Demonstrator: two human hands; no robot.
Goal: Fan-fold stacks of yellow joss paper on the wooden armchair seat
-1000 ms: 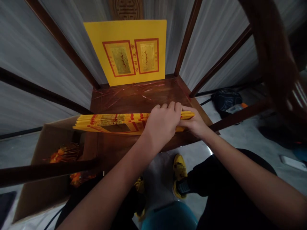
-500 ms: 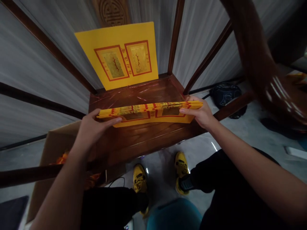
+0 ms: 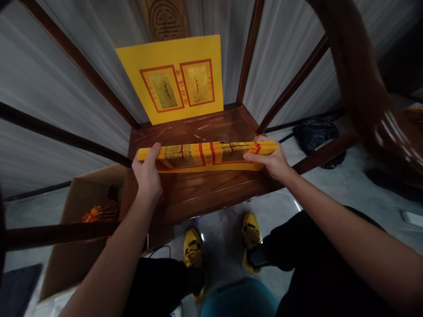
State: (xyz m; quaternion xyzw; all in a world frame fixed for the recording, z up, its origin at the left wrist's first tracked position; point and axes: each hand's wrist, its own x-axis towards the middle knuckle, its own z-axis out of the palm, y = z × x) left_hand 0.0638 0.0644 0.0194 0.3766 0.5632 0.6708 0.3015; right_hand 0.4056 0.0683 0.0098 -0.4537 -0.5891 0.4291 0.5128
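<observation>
A dark wooden armchair [image 3: 194, 127] stands beside an open cardboard box [image 3: 76, 259], a yellow printed sheet [image 3: 172, 79] upright on the seat against its back. A bundle of yellow joss paper [image 3: 205, 156] lies lengthwise left to right above the seat, held level at both ends: the left hand [image 3: 147, 176] pinches one end, the right hand [image 3: 269, 160] clasps the other, fingers closed on it.
</observation>
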